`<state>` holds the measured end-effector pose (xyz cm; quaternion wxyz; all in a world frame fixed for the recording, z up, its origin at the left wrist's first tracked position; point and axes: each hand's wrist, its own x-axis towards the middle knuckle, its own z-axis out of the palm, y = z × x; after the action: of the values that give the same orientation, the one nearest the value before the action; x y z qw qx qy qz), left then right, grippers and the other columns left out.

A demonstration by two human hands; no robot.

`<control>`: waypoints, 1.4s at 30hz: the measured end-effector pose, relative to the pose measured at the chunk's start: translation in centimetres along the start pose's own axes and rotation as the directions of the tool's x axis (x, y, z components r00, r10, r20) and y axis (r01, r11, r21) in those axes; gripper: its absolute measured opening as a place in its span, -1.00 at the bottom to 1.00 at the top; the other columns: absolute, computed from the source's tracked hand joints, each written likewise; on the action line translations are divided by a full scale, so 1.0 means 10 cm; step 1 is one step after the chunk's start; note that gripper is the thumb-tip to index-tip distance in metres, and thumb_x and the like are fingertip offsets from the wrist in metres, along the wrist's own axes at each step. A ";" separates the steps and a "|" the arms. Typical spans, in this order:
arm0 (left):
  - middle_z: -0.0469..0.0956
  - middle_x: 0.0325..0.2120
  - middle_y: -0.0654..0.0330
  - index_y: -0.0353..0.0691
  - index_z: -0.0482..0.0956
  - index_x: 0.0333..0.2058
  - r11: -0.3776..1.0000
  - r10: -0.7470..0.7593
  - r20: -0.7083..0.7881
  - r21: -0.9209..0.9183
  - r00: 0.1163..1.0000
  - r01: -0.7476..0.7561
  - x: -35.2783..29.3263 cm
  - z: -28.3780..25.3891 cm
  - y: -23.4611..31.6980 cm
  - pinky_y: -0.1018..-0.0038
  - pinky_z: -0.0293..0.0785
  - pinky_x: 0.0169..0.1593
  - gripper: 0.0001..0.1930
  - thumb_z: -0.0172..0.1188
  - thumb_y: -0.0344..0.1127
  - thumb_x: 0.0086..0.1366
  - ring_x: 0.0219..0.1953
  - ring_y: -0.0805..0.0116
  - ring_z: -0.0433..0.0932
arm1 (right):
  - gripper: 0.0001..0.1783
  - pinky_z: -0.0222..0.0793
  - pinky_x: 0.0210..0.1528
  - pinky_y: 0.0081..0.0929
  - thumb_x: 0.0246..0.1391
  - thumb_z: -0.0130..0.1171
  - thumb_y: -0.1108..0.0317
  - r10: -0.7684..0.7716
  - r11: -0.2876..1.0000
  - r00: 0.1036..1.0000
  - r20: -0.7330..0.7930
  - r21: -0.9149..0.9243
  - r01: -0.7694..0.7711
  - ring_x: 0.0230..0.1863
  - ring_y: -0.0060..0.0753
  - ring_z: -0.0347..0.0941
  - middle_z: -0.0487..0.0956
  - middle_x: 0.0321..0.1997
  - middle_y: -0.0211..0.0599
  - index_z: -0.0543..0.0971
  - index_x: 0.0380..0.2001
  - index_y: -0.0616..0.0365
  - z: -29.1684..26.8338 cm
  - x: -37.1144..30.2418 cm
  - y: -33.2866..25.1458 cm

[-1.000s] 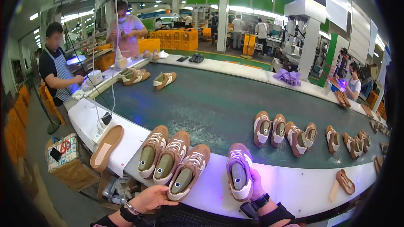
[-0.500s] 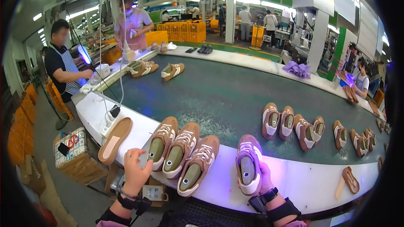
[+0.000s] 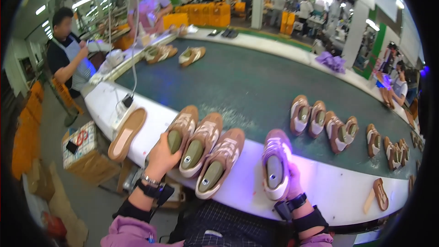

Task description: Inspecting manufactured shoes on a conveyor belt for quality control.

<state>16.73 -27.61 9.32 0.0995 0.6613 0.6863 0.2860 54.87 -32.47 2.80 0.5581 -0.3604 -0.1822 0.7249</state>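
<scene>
While the right hand [image 3: 294, 180] is clasping a brown sneaker [image 3: 276, 164] by its heel, lit purple, the left hand [image 3: 163, 156] is touching the leftmost shoe [image 3: 184, 126] of a row of three, fingers and thumb lying about its heel; how firmly they are gripping, I cannot tell. The two hands are staying well apart, with the middle shoe [image 3: 203, 145] and the third shoe [image 3: 223, 162] standing between them, heels pointing toward the bench's near edge.

The clasped sneaker is sitting just left of the right palm, its toe pointing toward the edge where the white bench [image 3: 329, 187] is meeting the green belt [image 3: 228, 77]. Whether its sole is touching the bench, I cannot tell.

A strip of white surface is showing between the third shoe and the clasped sneaker, and a longer bare stretch is running right of the right hand, along the near edge, to a brown shoe piece [image 3: 380, 194]. Left of the row, a tan sole [image 3: 128, 135] is lying by the near edge. Beyond the bench, paired sneakers [image 3: 308, 116] are resting on the belt's near side.
</scene>
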 end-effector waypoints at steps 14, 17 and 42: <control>0.49 -0.35 -0.22 -0.34 0.23 -0.23 0.956 -0.245 -0.049 0.154 0.968 0.249 0.24 -0.25 -0.29 0.13 0.42 -0.17 -0.58 0.13 -0.33 -0.09 -0.27 -0.18 0.49 | -0.22 0.50 -0.47 -0.18 -0.07 -0.15 -0.26 0.019 1.000 1.000 0.014 0.024 -0.019 -0.45 -0.06 0.52 0.53 -0.34 -0.05 0.38 -0.04 0.24 -0.11 0.05 0.04; 0.40 -0.19 -0.17 -0.35 0.29 -0.14 0.927 0.294 -0.357 0.332 0.887 -0.174 0.07 -0.13 -0.37 0.18 0.28 0.00 -0.54 0.15 -0.35 -0.06 -0.11 -0.08 0.36 | -0.25 0.51 -0.39 -0.19 -0.05 -0.16 -0.23 -0.017 1.000 1.000 -0.004 0.021 0.017 -0.40 -0.08 0.53 0.53 -0.29 -0.05 0.38 -0.02 0.22 -0.18 0.10 0.13; 0.33 0.04 0.09 -0.23 0.09 0.20 -0.198 0.205 0.529 -0.801 0.823 0.565 -0.40 -0.14 -0.36 0.34 0.28 0.14 -0.23 0.07 -0.50 -0.08 0.05 0.23 0.38 | -0.19 0.51 -0.46 -0.11 -0.18 -0.09 -0.22 0.224 0.975 0.944 0.243 -0.054 -0.218 -0.43 0.05 0.52 0.53 -0.30 0.05 0.37 -0.03 0.29 0.43 -0.43 0.23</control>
<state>13.37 -31.71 7.55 0.7775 0.2744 0.2586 0.5032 50.68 -36.67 5.51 0.4413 -0.2925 -0.2185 0.8197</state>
